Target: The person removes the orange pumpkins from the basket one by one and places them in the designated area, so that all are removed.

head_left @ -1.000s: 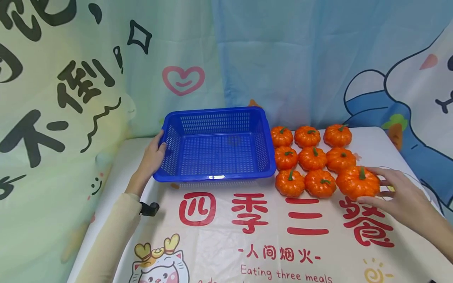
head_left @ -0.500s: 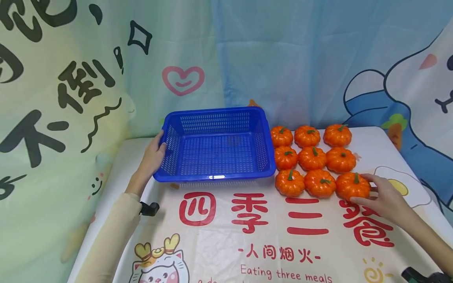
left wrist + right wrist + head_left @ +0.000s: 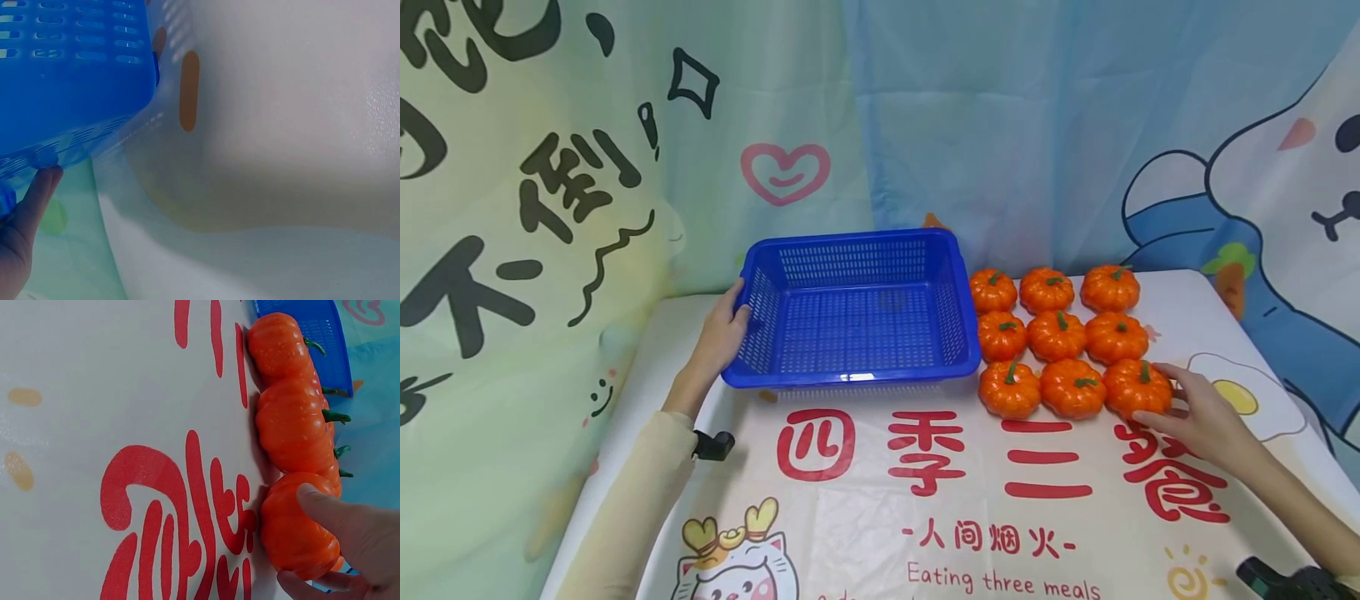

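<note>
My left hand [image 3: 722, 333] holds the left end of a blue plastic basket [image 3: 850, 379], its thumb by the rim. In the left wrist view a fingertip [image 3: 53, 172] presses against the basket's [image 3: 69, 100] side. The basket has slotted walls and nothing inside. Orange toy pumpkins [image 3: 1056, 335] with green stems stand to its right in three rows. At the near right corner, my right hand [image 3: 1198, 417] grips one pumpkin [image 3: 1138, 389] between thumb and fingers; it sits in line with the front row. The right wrist view shows the thumb on this pumpkin [image 3: 294, 531].
A printed cloth with red characters [image 3: 1048, 457] covers the table [image 3: 850, 525]. Behind it hangs a cartoon curtain [image 3: 955, 142]. The left column of pumpkins stands close against the basket's right side. A fried-egg print [image 3: 1236, 397] lies right of the right hand.
My right hand has lowered the pumpkin from above the cloth and moved it left into the end of the front row. The left hand and basket have stayed put.
</note>
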The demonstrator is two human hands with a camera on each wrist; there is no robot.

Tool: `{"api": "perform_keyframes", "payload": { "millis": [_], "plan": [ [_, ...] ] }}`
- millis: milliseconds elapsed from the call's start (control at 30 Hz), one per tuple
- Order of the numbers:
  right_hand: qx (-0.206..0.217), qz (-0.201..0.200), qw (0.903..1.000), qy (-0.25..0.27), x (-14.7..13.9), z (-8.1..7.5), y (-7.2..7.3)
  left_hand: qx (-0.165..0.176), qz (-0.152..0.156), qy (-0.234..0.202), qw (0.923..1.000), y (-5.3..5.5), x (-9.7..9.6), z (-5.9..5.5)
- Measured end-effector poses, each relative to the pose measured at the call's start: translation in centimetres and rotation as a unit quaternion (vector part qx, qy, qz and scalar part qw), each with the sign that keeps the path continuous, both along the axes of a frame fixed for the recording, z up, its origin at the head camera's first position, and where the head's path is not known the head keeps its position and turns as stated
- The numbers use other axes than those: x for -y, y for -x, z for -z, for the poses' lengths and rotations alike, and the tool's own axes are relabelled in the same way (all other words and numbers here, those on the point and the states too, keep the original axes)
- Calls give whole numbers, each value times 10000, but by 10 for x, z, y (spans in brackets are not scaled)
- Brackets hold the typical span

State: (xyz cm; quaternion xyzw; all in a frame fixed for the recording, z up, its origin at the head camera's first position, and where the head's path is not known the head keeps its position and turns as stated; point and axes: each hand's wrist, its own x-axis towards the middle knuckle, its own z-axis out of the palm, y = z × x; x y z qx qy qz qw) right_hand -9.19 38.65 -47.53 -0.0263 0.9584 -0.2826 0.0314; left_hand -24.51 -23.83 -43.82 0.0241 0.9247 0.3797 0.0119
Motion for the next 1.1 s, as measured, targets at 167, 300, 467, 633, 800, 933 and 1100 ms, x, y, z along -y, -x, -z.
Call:
{"api": "perform_keyframes", "payload": {
  "millis": [167,300,467,633,800,933,1100],
  "plan": [
    [59,60,10000,18,-1,2,-1,-66,38,53,10000,2,0,2],
    [141,150,9998,48,0,3,-2,-59,43,56,10000,2,0,3],
    [187,256,9995,94,2,5,-2,12,45,-14,10000,1,1,3],
    [236,240,9993,184,2,5,-2,12,65,15,10000,2,1,1],
    [347,173,9988,284,5,4,-3,36,78,31,10000,0,3,0],
    [370,250,9989,166,10,2,-1,23,92,32,10000,-3,8,0],
    [-12,601,9981,-167,15,-8,6,-17,71,226,9997,-6,11,-1]
  ]
}}
